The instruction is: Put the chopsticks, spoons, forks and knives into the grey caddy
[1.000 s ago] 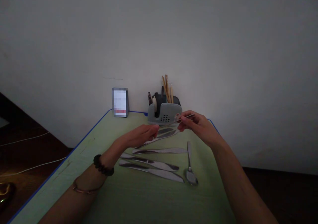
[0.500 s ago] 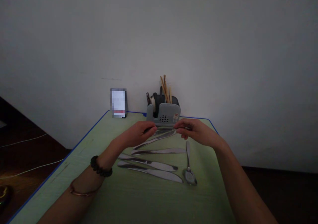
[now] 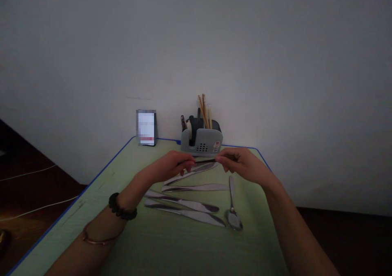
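Both hands pinch one metal table knife [image 3: 206, 160] held level just above the green table [image 3: 171, 247]. My left hand [image 3: 173, 165] grips its left end with closed fingers. My right hand [image 3: 240, 165] grips its right end, fingers also closed. Below the held knife, several more table knives [image 3: 186, 204] lie in a rough row on the table. A metal spoon [image 3: 232, 210] lies to their right, bowl toward me. A grey cutlery holder [image 3: 201, 139] with chopsticks and dark utensils stands just behind the hands.
A small upright card stand [image 3: 146, 127] sits at the table's back left, by the white wall. The blue-edged table ends at left and right. White cables [image 3: 36, 206] run over the dark floor on the left.
My right hand has come down from in front of the holder, bringing the knife level. My left hand has closed on its other end.
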